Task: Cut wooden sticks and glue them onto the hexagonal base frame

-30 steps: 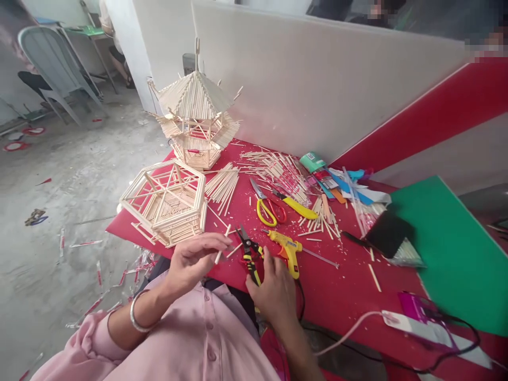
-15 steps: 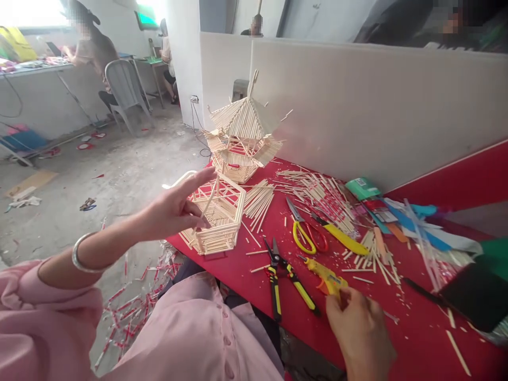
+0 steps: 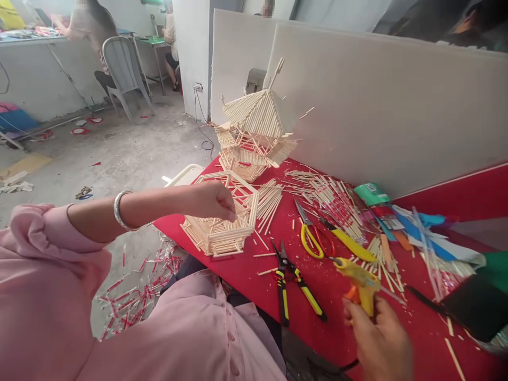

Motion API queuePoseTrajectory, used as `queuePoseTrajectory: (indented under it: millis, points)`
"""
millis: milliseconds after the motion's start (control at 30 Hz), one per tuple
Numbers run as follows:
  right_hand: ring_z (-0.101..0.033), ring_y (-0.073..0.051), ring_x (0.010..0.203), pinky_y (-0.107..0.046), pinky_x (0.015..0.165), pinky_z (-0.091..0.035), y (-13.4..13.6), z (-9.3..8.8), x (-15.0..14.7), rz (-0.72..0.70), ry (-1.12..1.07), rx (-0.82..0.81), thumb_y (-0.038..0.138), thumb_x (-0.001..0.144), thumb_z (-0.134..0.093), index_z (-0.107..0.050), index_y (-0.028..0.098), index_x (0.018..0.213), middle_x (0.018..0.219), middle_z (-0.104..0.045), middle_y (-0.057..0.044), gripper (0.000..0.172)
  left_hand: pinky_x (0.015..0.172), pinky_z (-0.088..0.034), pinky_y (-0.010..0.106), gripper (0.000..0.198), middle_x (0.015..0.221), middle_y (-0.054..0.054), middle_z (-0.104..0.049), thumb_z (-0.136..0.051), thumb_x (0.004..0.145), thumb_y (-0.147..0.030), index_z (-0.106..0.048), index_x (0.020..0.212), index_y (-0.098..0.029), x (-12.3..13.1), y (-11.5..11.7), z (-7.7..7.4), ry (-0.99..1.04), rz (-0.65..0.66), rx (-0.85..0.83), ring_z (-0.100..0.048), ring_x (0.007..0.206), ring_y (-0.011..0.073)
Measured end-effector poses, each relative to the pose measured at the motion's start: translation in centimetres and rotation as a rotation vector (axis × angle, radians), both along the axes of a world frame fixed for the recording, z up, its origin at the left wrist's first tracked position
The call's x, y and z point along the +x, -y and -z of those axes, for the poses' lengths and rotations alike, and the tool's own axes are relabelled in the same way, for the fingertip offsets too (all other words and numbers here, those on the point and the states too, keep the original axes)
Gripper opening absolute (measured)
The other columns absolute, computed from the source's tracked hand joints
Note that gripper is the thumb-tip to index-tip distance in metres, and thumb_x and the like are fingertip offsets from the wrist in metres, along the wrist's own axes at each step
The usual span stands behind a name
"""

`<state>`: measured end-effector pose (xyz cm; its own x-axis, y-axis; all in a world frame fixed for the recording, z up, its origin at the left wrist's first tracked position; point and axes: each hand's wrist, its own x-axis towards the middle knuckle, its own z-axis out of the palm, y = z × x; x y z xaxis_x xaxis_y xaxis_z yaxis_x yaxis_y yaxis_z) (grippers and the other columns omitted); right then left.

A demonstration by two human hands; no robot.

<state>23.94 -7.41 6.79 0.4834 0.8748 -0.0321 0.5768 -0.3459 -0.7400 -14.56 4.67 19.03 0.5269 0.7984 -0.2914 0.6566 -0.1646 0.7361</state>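
My left hand (image 3: 214,201) reaches out over a hexagonal frame of wooden sticks (image 3: 222,238) near the table's left corner. Its fingers are pinched together just above the frame's inner sticks, and the thin wooden stick it carried is hardly visible in them. My right hand (image 3: 381,338) is low at the front, closed round the handle of a yellow hot-glue gun (image 3: 357,280) lifted slightly off the red table (image 3: 317,301). Behind the frame stands a taller pagoda model of sticks (image 3: 257,127).
Black-and-yellow cutters (image 3: 288,278), yellow scissors (image 3: 313,241) and a yellow knife (image 3: 349,244) lie mid-table. Loose sticks (image 3: 325,196) are scattered behind them. A white board (image 3: 377,106) walls the far side. A black phone (image 3: 476,304) lies right. A person sits at a far desk by a grey chair (image 3: 123,63).
My left hand carried a stick from near the cutters out to the hexagonal frame and closed down over it. My right hand left the cutters, took the glue gun and lifted it.
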Motion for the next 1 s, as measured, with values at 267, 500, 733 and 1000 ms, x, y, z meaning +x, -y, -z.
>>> queuePoseTrajectory:
  millis: [267, 500, 733, 1000]
  points:
    - [-0.052, -0.013, 0.052, -0.027, 0.047, -0.047, -1.0, -7.1, -6.2, -0.266, -0.576, 0.101, 0.048, 0.057, -0.078, -0.069, 0.021, 0.083, 0.074, -0.066, -0.005, 0.038, 0.048, -0.041, 0.021, 0.008, 0.058, 0.000, -0.066, -0.063, 0.070, -0.021, -0.067, 0.068, -0.015, 0.9, -0.5, 0.9, -0.018, 0.061, -0.160, -0.062, 0.055, 0.0110]
    - [-0.066, -0.021, 0.075, -0.026, 0.061, -0.054, -2.1, -5.4, -6.5, -0.416, -0.491, 0.139, 0.049, 0.069, -0.076, -0.068, 0.019, 0.105, 0.088, -0.070, -0.008, 0.048, 0.051, -0.047, 0.023, 0.008, 0.053, 0.000, -0.065, -0.060, 0.068, -0.015, -0.068, 0.065, -0.015, 1.7, -0.6, 0.4, -0.098, 0.042, -0.230, -0.061, 0.052, 0.0121]
    - [-0.067, -0.022, 0.079, -0.025, 0.063, -0.053, -2.2, -6.2, -8.8, -0.387, -0.369, 0.118, 0.054, 0.070, -0.072, -0.067, 0.020, 0.108, 0.090, -0.072, -0.006, 0.051, 0.051, -0.047, 0.022, 0.008, 0.053, -0.001, -0.065, -0.060, 0.070, -0.015, -0.068, 0.067, -0.015, 1.6, -1.1, 0.8, -0.090, 0.039, -0.254, -0.062, 0.053, 0.0118]
    - [-0.056, -0.014, 0.058, -0.022, 0.049, -0.042, -3.4, -6.8, -10.7, -0.389, -0.054, 0.198, 0.060, 0.070, -0.070, -0.065, 0.020, 0.093, 0.069, -0.063, 0.000, 0.046, 0.052, -0.051, 0.024, 0.010, 0.049, -0.003, -0.062, -0.059, 0.071, -0.011, -0.066, 0.064, -0.014, 2.4, -0.9, 0.8, -0.101, 0.026, -0.353, -0.060, 0.049, 0.0118]
